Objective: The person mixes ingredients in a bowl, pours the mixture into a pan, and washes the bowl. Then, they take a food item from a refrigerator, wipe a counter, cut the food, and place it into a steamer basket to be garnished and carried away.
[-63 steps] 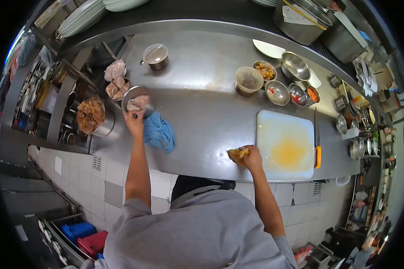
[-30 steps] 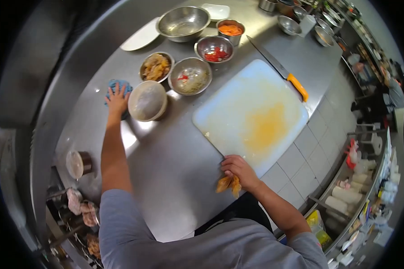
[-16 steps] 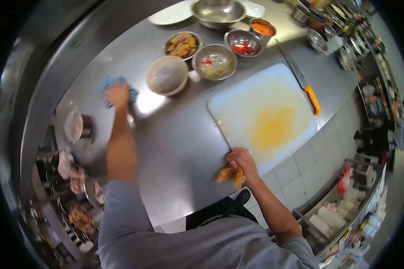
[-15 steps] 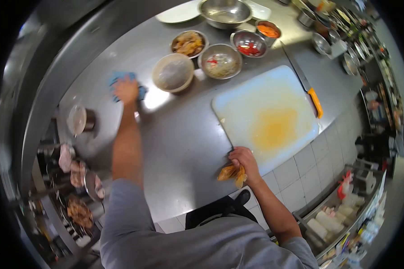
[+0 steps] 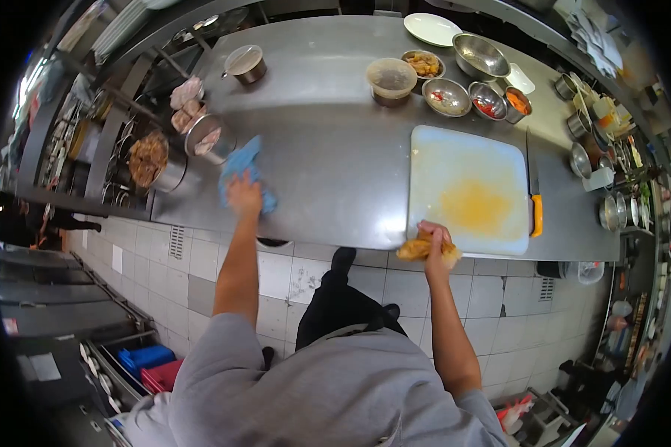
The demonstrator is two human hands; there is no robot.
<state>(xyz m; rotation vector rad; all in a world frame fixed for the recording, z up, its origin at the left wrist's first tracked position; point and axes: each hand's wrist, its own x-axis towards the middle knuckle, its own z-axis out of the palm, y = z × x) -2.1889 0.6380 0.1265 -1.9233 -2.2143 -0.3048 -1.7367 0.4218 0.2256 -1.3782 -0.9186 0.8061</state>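
Right, left hand [image 5: 244, 195] is flat, fingers spread, pressing down on the blue cloth [image 5: 240, 173] near the front edge of the steel counter [image 5: 328, 156], toward its left end. The cloth is crumpled, bright blue, bunched in a loose diagonal strip, partly under the palm. Right hand [image 5: 434, 238] is closed round a yellow-orange rag [image 5: 417, 249] right at the counter's front edge, just below the near left corner of the cutting board [image 5: 466, 186]; the rag is wadded, with its ends sticking out on both sides of the fist. The board is white with a yellow stain in its middle. A knife [image 5: 534, 200] with an orange handle lies along the board's right edge. At the back edge, a row of bowls [image 5: 447, 95] with chopped ingredients and a lidded tub [image 5: 390, 78] to their left. Off the counter's left end, metal pots [image 5: 209, 139] with meat, close to the cloth.
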